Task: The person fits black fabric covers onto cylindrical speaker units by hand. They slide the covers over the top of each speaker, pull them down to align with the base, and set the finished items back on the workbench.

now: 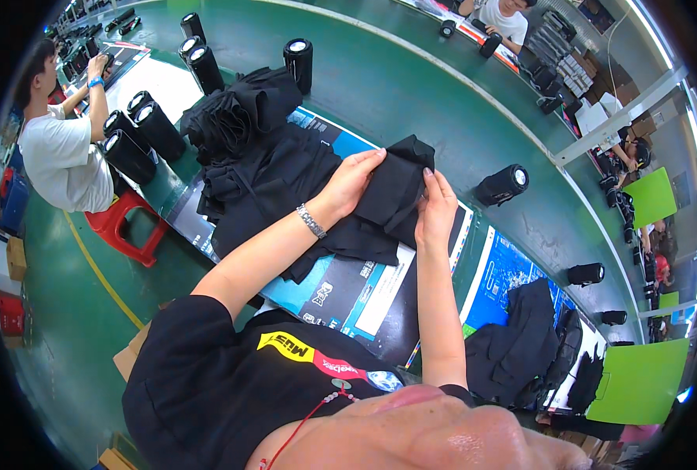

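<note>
Between my two hands a black fabric piece (pixel 389 188) is held up, partly folded, above the table. My left hand (pixel 352 184) grips its left edge, thumb and fingers at the upper corner. On the opposite side, my right hand (pixel 438 211) pinches the right edge, fingertips near the top. A large heap of black fabric (pixel 266 168) lies just left of and under my left forearm, with more cloth bunched at its far end. Whether the held piece is flat or a sleeve, I cannot tell.
Printed sheets (pixel 348 294) cover the table under the cloth. Black cylindrical speakers (pixel 501 185) stand or lie along the green bench, several at the far left. A person in white (pixel 66 160) works at left by a red stool (pixel 129 227). More black fabric (pixel 513 345) lies at right.
</note>
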The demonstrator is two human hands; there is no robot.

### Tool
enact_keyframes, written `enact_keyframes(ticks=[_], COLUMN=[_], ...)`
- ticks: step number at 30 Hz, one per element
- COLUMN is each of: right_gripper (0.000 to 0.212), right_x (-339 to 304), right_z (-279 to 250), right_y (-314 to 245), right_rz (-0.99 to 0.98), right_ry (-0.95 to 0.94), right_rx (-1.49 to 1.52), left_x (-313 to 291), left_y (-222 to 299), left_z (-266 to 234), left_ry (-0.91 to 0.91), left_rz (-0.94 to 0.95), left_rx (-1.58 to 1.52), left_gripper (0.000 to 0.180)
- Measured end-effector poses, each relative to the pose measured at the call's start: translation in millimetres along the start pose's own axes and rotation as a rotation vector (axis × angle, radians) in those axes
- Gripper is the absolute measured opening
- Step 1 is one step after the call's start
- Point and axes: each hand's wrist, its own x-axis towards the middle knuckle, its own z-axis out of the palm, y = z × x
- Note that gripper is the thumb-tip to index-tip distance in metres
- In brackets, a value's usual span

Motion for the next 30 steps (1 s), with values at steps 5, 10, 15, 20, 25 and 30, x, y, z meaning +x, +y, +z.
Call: enact_keyframes(ticks=[5, 10, 15, 20, 25, 30], right_gripper=[0.014, 0.019, 0.026, 0.019, 0.025, 0.029], right_x=[7.5, -10.9, -27.9, -5.2, -14.4, -28.4], right_z=[-12.0, 9.6, 27.4, 1.0, 5.7, 14.5], right_y=[5.3, -8.1, -23.0, -35.8, -22.0, -12.0], right_rz=[-0.12, -0.265, -0.273, -0.256, 0.109, 0.192], right_ry=[0.097, 0.07, -0.209, 0.122, -0.205, -0.241], right_rx=[-0.121, -0.359, -0.293, -0.105, 0.096, 0.078], left_x=[2.8, -6.8, -12.2, -25.9, -27.2, -30.6], left_y=[-4.1, -7.7, 4.6, 15.3, 14.3, 19.2], left_z=[7.3, 14.5, 13.5, 15.3, 23.7, 20.8], left_ry=[0.165, -0.084, -0.048, -0.253, -0.274, -0.02], left_rz=[0.495, 0.303, 0.113, 0.036, 0.584, 0.983], left_rx=[0.507, 0.511, 0.251, 0.065, 0.714, 1.031], left_gripper=[0.023, 0.027, 0.027, 0.024, 0.022, 0.013])
